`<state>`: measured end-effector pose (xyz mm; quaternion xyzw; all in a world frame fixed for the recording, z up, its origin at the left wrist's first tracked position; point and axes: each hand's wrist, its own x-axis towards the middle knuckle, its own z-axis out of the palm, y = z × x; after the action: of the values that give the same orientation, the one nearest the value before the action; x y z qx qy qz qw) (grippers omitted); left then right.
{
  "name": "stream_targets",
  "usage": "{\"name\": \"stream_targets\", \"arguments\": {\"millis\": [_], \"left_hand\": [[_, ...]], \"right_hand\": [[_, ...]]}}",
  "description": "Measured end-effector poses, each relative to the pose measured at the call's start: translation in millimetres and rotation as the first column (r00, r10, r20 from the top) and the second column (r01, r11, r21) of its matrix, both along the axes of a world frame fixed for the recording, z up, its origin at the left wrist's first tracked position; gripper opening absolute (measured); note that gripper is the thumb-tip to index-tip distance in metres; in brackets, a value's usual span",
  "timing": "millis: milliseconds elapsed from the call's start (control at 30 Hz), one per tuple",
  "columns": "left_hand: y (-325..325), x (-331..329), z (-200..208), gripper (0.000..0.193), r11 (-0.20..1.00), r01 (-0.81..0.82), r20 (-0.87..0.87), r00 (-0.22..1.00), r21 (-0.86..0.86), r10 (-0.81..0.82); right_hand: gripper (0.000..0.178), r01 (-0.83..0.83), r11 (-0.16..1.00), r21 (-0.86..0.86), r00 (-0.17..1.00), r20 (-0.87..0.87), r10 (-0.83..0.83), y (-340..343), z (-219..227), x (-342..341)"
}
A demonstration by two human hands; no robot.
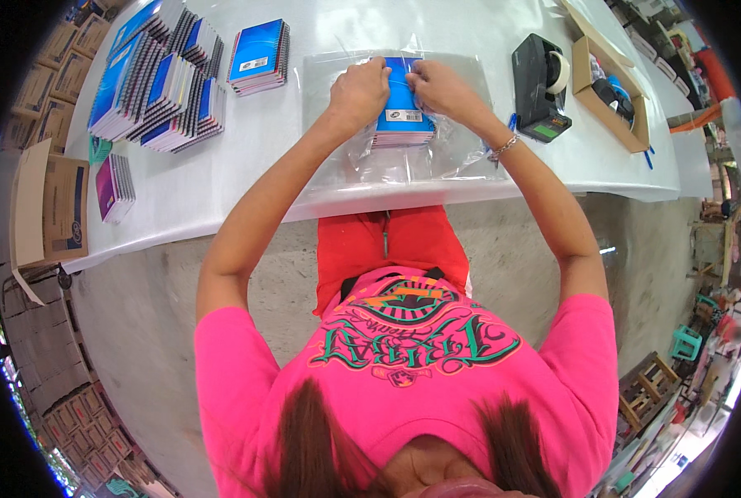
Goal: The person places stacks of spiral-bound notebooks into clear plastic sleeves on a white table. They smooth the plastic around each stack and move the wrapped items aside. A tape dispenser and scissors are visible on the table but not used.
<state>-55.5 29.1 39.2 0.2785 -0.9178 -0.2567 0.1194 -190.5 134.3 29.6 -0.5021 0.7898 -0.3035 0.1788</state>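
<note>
A stack of blue spiral notebooks (403, 93) with a white label on its cover lies in front of me. It rests on a sheet of clear plastic film (329, 158) spread over the table, and some film is bunched up around the stack. My left hand (360, 93) is closed at the stack's left side, with its fingers curled on the film. At the right side, my right hand (445, 88) is closed too, pinching the film beside the cover. The fingertips of both hands are partly hidden.
Many more notebooks (158, 87) are piled at the far left, with a smaller blue stack (258, 54) beside them and purple notebooks (115, 187) nearer. On the right are a black tape dispenser (539, 91) and an open cardboard box (611, 91). A carton (63, 207) stands by the white table's (246, 166) left edge.
</note>
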Motion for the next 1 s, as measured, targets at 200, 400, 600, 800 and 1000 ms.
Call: {"name": "stream_targets", "arguments": {"millis": [200,400,600,800,1000], "left_hand": [[-3,-6,-15,0.030,0.999,0.023,-0.047,0.999,-0.045,-0.025],[-30,-5,3,0.030,0.979,0.206,0.077,0.976,0.002,-0.205],[-42,23,11,0.032,0.921,0.384,0.057,0.923,-0.063,-0.381],[-36,37,-12,0.061,0.929,0.358,-0.041,0.931,-0.097,-0.363],[-38,34,-27,0.080,0.906,0.389,-0.011,0.918,-0.166,-0.396]], "right_hand": [[0.020,0.083,0.996,0.031,0.959,-0.273,-0.072,-3,1,24],[0.018,-0.005,0.999,0.032,0.947,-0.322,0.016,4,3,20],[0.015,0.036,0.997,-0.074,0.927,-0.369,-0.061,6,-4,28],[0.018,0.074,0.997,0.007,0.936,-0.347,-0.067,8,2,30],[0.020,0.106,0.992,-0.067,0.980,-0.160,-0.115,8,2,23]]}}
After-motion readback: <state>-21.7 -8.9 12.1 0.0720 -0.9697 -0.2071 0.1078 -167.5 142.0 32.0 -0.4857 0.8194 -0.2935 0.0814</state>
